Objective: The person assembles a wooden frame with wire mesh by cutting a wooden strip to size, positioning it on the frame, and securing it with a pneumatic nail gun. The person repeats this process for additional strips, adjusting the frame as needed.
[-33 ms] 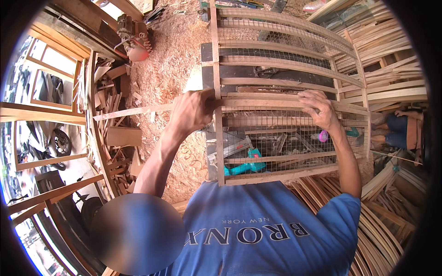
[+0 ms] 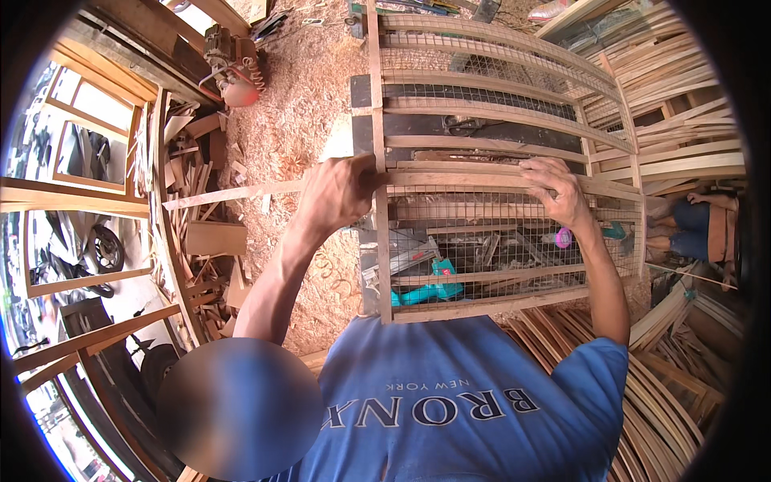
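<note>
A wooden frame (image 2: pixel 380 132) with several crosswise slats and wire mesh (image 2: pixel 490 210) lies in front of me. My left hand (image 2: pixel 341 193) is closed around a thin wooden strip (image 2: pixel 233 195) at the frame's left side rail; the strip's free end sticks out to the left. Farther right, my right hand (image 2: pixel 554 191) has its fingers curled over a slat (image 2: pixel 466 178) that crosses the middle of the frame. Whether this slat and the strip are one piece is hidden by my left hand. Under the mesh shows a teal power tool (image 2: pixel 434 285).
Wood shavings (image 2: pixel 297 96) cover the floor. A compressor-like machine (image 2: pixel 237 80) stands at the far left, near stacked offcuts (image 2: pixel 213 238). Long timber strips (image 2: pixel 675 72) are piled on the right, where another person (image 2: pixel 695 225) is partly visible. A motorcycle (image 2: pixel 104 249) stands at the left.
</note>
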